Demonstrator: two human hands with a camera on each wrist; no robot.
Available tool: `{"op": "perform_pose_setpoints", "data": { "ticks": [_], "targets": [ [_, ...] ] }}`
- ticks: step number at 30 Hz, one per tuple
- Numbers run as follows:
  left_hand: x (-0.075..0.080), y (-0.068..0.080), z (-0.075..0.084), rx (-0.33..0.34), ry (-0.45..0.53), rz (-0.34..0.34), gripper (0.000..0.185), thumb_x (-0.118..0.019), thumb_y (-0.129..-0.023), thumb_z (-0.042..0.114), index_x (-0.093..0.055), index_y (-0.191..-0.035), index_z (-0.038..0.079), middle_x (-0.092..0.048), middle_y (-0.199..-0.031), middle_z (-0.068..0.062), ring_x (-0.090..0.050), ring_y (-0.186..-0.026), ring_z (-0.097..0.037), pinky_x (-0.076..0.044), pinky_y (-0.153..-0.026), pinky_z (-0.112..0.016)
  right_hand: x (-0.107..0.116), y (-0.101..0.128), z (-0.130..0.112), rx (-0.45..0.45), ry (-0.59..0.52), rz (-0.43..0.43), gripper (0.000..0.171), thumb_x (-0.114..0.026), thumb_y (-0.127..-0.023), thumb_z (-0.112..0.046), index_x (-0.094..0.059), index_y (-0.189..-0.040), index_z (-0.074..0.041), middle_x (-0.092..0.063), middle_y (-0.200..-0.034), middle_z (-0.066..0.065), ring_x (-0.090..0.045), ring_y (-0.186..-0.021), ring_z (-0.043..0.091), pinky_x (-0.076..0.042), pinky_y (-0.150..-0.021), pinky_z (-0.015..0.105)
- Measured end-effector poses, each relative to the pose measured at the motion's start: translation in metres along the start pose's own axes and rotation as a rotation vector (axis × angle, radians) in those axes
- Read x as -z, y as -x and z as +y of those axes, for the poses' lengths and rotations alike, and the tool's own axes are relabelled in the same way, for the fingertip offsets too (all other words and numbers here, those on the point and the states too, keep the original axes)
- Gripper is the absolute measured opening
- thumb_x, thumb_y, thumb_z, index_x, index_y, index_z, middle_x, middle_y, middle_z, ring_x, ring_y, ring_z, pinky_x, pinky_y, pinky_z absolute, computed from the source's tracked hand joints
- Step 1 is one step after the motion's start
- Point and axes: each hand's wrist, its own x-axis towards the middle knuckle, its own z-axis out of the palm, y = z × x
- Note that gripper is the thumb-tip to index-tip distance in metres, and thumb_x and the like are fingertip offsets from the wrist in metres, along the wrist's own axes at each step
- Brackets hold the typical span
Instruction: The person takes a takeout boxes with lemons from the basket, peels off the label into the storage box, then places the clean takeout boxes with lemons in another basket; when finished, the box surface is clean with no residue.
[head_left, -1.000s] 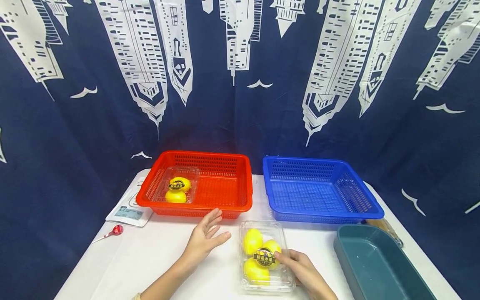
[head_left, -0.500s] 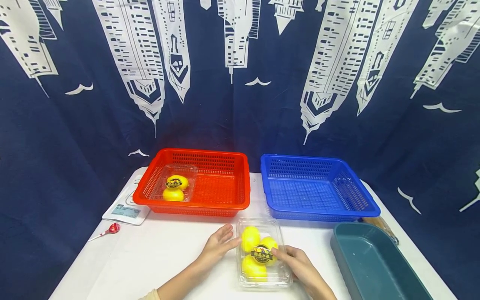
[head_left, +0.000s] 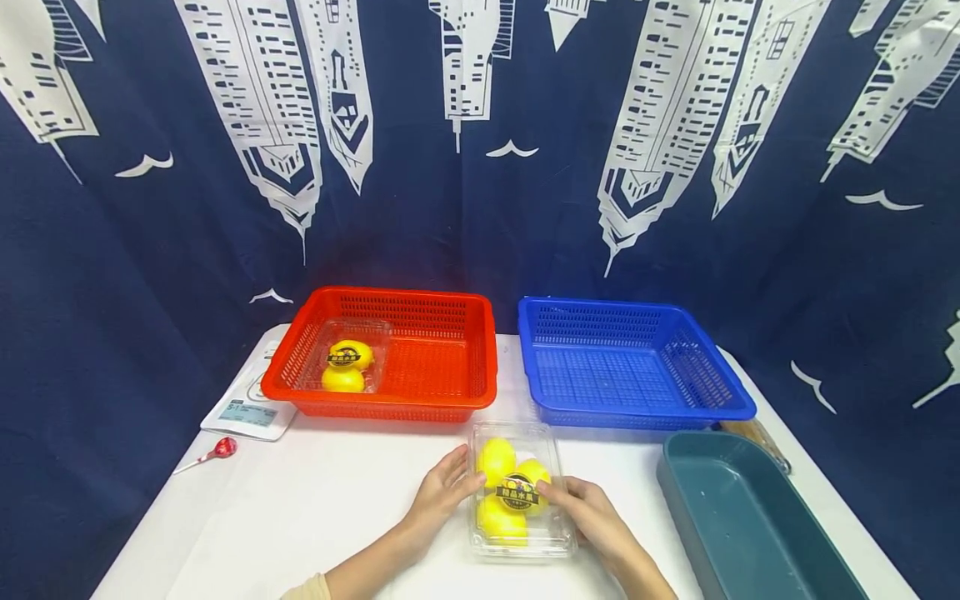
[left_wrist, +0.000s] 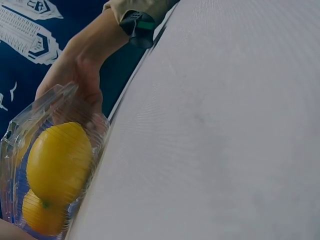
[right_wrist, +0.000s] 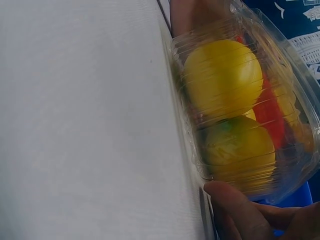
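Observation:
A clear plastic fruit box with three yellow lemons inside and a black label on its lid lies on the white table in the head view. My left hand holds its left side, thumb over the lid's edge. On the opposite side my right hand grips it, thumb on the lid near the label. Through the clear wall, a lemon shows in the left wrist view, and another lemon in the right wrist view. The fingers under the box edges are partly hidden.
Behind stands a red basket, with a second fruit box in its left part. A blue basket is to its right, and a dark green tray at the right. A lollipop and a white packet lie left.
My left hand has come right, from apart to holding the fruit box's left side. The right hand keeps its grip. The whole head view has shifted slightly.

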Motion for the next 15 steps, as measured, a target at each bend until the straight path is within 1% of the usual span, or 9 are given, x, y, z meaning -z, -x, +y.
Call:
{"op": "perform_pose_setpoints", "data": {
  "ticks": [3,5,7,10,12,13,15],
  "targets": [
    [0.0017,-0.0032,0.0006,-0.001,-0.004,-0.01,0.081,-0.064,-0.091,0.033,-0.023,-0.152,-0.003,-0.027,-0.157,-0.025,-0.027,-0.145,-0.042,-0.029,-0.117,-0.054,0.0002,-0.004,-0.0026,0.024,-0.02,-0.016,0.053,-0.062,-0.092,-0.038,-0.06,-0.118,0.008,-0.061,-0.082,0.002,-0.049,-0.063,0.008,-0.044,-0.05,0.019],
    [0.0027,-0.0049,0.0012,-0.003,-0.012,-0.015,0.082,-0.065,-0.09,0.034,-0.023,-0.152,-0.001,-0.026,-0.158,-0.023,-0.027,-0.146,-0.042,-0.029,-0.118,-0.053,0.0002,-0.006,-0.0038,0.038,-0.037,-0.025,0.055,-0.062,-0.092,-0.037,-0.058,-0.121,0.01,-0.065,-0.088,0.004,-0.056,-0.069,0.01,-0.05,-0.056,0.021],
    [0.0032,-0.0055,0.0014,0.004,-0.017,-0.02,0.084,-0.066,-0.09,0.034,-0.023,-0.152,-0.001,-0.025,-0.159,-0.022,-0.026,-0.146,-0.041,-0.027,-0.118,-0.052,0.0,-0.0067,-0.0043,0.035,-0.037,-0.02,0.058,-0.062,-0.091,-0.038,-0.057,-0.122,0.01,-0.066,-0.091,0.006,-0.058,-0.071,0.011,-0.052,-0.058,0.022],
    [0.0028,-0.0045,0.0009,0.012,-0.028,-0.026,0.085,-0.066,-0.089,0.034,-0.022,-0.152,-0.001,-0.022,-0.159,-0.023,-0.022,-0.147,-0.041,-0.023,-0.12,-0.052,-0.0006,-0.0057,-0.0029,0.023,-0.036,-0.014,0.061,-0.062,-0.092,-0.039,-0.055,-0.126,0.011,-0.068,-0.101,0.01,-0.063,-0.079,0.014,-0.057,-0.067,0.027],
    [0.0018,-0.0031,-0.0003,0.021,-0.028,-0.031,0.085,-0.066,-0.089,0.034,-0.022,-0.152,-0.002,-0.021,-0.159,-0.023,-0.021,-0.148,-0.041,-0.021,-0.12,-0.052,-0.001,-0.004,-0.001,0.008,-0.033,-0.006,0.062,-0.062,-0.091,-0.04,-0.054,-0.127,0.011,-0.068,-0.104,0.014,-0.065,-0.081,0.016,-0.058,-0.069,0.031],
    [0.0012,-0.0025,-0.0012,0.024,-0.025,-0.035,0.084,-0.066,-0.09,0.033,-0.022,-0.152,-0.003,-0.02,-0.159,-0.024,-0.02,-0.148,-0.042,-0.021,-0.12,-0.052,-0.0012,-0.003,0.0004,0.009,-0.027,0.004,0.063,-0.063,-0.091,-0.04,-0.054,-0.128,0.011,-0.068,-0.108,0.016,-0.065,-0.085,0.017,-0.059,-0.073,0.034],
    [0.0,-0.0012,-0.0033,0.024,-0.02,-0.041,0.084,-0.065,-0.091,0.031,-0.02,-0.152,-0.004,-0.019,-0.159,-0.025,-0.02,-0.148,-0.042,-0.019,-0.12,-0.052,-0.0018,-0.0012,0.0037,0.005,-0.016,0.025,0.065,-0.063,-0.09,-0.04,-0.053,-0.129,0.012,-0.066,-0.116,0.019,-0.064,-0.091,0.019,-0.058,-0.076,0.035]
  ]
}}
